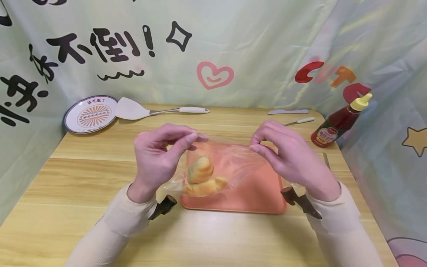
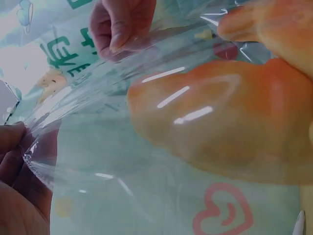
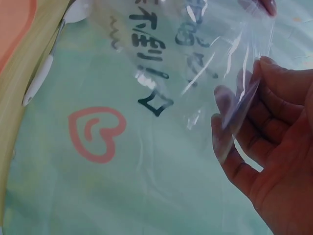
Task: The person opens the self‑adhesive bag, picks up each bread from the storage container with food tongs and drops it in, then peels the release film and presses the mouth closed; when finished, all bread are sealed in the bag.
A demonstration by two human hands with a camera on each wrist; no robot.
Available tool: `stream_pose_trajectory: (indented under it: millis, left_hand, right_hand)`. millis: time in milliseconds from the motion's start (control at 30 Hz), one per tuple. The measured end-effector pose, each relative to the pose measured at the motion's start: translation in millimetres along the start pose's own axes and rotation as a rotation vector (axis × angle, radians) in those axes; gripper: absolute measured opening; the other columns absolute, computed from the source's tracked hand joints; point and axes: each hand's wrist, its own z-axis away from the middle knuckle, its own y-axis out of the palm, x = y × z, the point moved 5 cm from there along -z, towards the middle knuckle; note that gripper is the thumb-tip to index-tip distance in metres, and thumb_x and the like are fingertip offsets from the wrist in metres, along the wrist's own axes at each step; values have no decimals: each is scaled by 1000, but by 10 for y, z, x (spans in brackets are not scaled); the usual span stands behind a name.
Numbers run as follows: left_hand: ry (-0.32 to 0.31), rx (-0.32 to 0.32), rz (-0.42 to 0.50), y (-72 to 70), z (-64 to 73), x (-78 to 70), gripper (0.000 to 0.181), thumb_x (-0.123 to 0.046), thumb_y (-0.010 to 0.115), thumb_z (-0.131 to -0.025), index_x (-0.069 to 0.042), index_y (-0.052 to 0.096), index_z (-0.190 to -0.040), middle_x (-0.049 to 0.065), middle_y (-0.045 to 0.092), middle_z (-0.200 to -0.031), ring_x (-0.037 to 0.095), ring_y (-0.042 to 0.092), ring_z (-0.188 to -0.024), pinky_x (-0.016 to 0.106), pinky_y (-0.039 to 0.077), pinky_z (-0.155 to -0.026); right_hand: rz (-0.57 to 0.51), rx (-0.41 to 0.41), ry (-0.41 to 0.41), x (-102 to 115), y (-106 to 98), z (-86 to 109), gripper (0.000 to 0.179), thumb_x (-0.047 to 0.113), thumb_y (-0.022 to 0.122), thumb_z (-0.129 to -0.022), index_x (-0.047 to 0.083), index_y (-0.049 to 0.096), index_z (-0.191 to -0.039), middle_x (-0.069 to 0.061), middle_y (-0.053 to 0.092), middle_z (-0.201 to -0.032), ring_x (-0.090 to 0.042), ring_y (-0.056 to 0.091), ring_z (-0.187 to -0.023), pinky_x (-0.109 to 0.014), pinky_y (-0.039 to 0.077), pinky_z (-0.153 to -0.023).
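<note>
A clear plastic bag (image 1: pixel 238 157) is stretched between my two hands above a coral-pink tray (image 1: pixel 233 205). My left hand (image 1: pixel 158 159) pinches one end of the bag's upper edge between thumb and fingers. At the other end, my right hand (image 1: pixel 288 154) pinches the same edge; the right wrist view shows its fingertips behind the film (image 3: pixel 234 117). Inside the bag, toward its left, are a rounded golden bread roll (image 1: pixel 201 170) and a longer bread piece (image 1: pixel 207 187). The left wrist view has bread (image 2: pixel 205 122) up close through the shiny plastic.
A round patterned plate (image 1: pixel 93 115) and a white spatula (image 1: pixel 133 109) lie at the back left. Back right are a pale knife (image 1: pixel 288 111), a white-handled utensil (image 1: pixel 304 120) and a red sauce bottle (image 1: pixel 337 124) with a yellow cap. A printed curtain surrounds the wooden table (image 1: pixel 100 185).
</note>
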Motion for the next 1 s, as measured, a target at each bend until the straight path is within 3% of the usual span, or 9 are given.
stream_pose_trajectory:
  millis: [100, 233, 367, 433, 533, 667, 900, 1000]
  left_hand:
    - [-2, -11, 4, -20, 1, 2, 2, 10, 68, -85, 10, 70, -84, 20, 71, -79, 26, 71, -67, 36, 58, -55]
    - [-2, -27, 15, -45, 1, 8, 3, 10, 69, -85, 8, 71, -85, 20, 71, -78, 27, 71, -67, 36, 58, -54]
    - [4, -36, 34, -66, -8, 13, 1, 10, 69, -85, 10, 70, -85, 21, 71, -77, 27, 72, -70, 35, 58, -55]
    - [8, -40, 45, -75, -15, 14, 2, 11, 69, -85, 10, 70, -86, 22, 71, -78, 28, 72, -70, 35, 58, -55]
    - [11, -51, 50, -90, -23, 17, 4, 10, 69, -85, 7, 71, -87, 21, 71, -78, 29, 72, -70, 36, 58, -55]
    - [12, -66, 52, -117, -25, 19, 4, 9, 69, -86, 5, 72, -87, 20, 71, -78, 29, 72, -70, 36, 58, -55]
    - [2, -100, 69, -187, -28, 12, 5, 8, 69, -87, 13, 68, -86, 23, 70, -78, 29, 72, -70, 36, 58, -55]
    - [0, -146, 86, -255, -46, -13, 10, 7, 70, -87, 16, 66, -86, 24, 70, -77, 30, 72, -70, 35, 58, -55]
  right_hand:
    - [15, 7, 14, -32, -7, 41, 25, -6, 79, -78, 10, 62, -90, 6, 58, -89, -10, 52, -83, -21, 42, -72]
    - [40, 8, 25, -71, -22, 96, 10, 15, 69, -93, 10, 62, -90, 6, 58, -89, -10, 52, -83, -20, 42, -72]
    - [63, -5, 25, -106, -40, 137, 34, 39, 50, -100, 9, 62, -90, 6, 58, -89, -11, 52, -82, -20, 42, -70]
    - [69, -9, 31, -123, -55, 158, 30, 36, 53, -99, 9, 62, -90, 5, 59, -90, -11, 52, -82, -20, 42, -69]
    - [79, -8, 49, -147, -78, 188, 8, 13, 68, -91, 8, 62, -91, 4, 59, -90, -11, 51, -81, -20, 41, -68]
    - [75, 5, 86, -174, -92, 224, 31, -11, 78, -73, 9, 61, -91, 6, 58, -89, -9, 50, -78, -19, 41, -67]
    - [109, -5, 141, -211, -111, 304, 31, -12, 77, -74, 7, 60, -91, 7, 60, -86, -8, 54, -74, -19, 43, -68]
    - [76, -25, 159, -233, -141, 345, 14, 1, 73, -85, 6, 61, -92, 6, 61, -87, -8, 56, -78, -19, 44, -72]
